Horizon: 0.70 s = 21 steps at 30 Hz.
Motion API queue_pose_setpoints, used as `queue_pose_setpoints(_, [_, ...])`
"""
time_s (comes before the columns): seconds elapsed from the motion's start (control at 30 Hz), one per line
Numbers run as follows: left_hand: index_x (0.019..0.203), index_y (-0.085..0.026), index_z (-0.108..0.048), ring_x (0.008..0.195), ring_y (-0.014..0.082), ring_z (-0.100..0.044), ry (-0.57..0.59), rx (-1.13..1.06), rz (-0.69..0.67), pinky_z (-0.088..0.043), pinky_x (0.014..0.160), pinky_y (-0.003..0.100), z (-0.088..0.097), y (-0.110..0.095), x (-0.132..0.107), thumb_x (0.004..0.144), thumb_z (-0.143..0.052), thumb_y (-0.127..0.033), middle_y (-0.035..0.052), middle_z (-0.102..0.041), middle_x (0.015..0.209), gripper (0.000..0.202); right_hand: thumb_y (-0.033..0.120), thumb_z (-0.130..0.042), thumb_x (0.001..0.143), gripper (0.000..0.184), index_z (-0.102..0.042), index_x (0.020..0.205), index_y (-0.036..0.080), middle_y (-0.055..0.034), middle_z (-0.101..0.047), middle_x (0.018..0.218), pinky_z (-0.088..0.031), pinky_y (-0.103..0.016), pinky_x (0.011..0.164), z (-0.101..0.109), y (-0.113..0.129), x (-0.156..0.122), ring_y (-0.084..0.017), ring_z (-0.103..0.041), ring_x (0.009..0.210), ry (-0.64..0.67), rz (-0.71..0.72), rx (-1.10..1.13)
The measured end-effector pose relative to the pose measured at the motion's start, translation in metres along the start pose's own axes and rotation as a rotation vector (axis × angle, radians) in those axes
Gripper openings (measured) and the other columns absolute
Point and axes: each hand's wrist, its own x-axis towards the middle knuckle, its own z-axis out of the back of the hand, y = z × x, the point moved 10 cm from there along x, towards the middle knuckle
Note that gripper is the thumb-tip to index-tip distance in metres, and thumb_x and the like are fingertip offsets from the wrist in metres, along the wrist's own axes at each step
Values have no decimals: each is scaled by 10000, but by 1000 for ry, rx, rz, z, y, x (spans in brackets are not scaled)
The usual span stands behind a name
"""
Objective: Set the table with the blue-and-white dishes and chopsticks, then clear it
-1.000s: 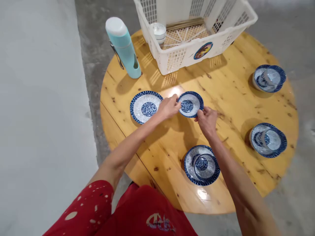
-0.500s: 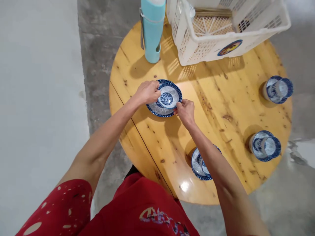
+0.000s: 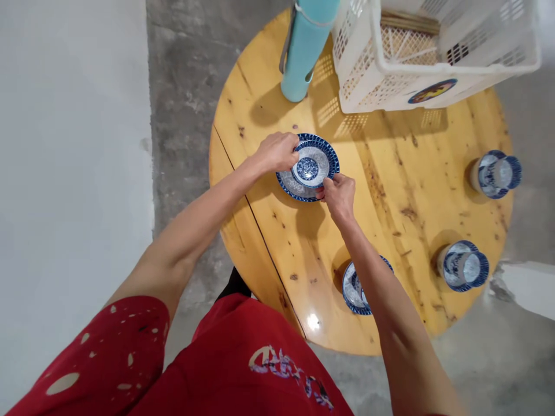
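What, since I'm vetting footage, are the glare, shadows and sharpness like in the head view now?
Head view: bright glare spot near the closest edge of the wooden table; head view: white crate casts a lattice-patterned shadow by its base; head view: turquoise bottle throws a soft shadow leftward; head view: left hand, right hand and patterned bowl look fairly sharp.

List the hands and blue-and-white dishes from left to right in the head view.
Left hand, small bowl, right hand, partly hidden dish, nearer dish stack, farther dish stack.
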Motion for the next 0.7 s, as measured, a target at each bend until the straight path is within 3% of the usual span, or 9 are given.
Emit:
queue_pose_setpoints(0.3, [817,-142,-663,1066,284,-592,56,-5,56,-413,911,376,-4,2,2,752,-593,-189,60,-645,803,106,194,-494,742,135,-453,620,234,-28,-613,530,-478,-272,410,0,2,-4,-205,-634,492,16,-31,65])
queue_pose_setpoints(0.53, [896,-145,-679,1137,302,-562,36,-62,71,-407,933,369,-3,5,0,782,-593,-197,97,-667,926,151,285,-477,817,195,-507,639,213,-45,-640,589,-491,-257,414,-1,0,-6,-175,-630,489,63,-35,70])
queue_pose_setpoints(0.7, [973,-127,-671,1143,300,-557,73,-56,98,-412,919,360,-6,4,0,800,-598,-213,108,-675,999,207,202,-478,773,156,-497,618,213,-49,-640,586,-505,-271,417,2,1,-6,-187,-638,493,39,-42,86])
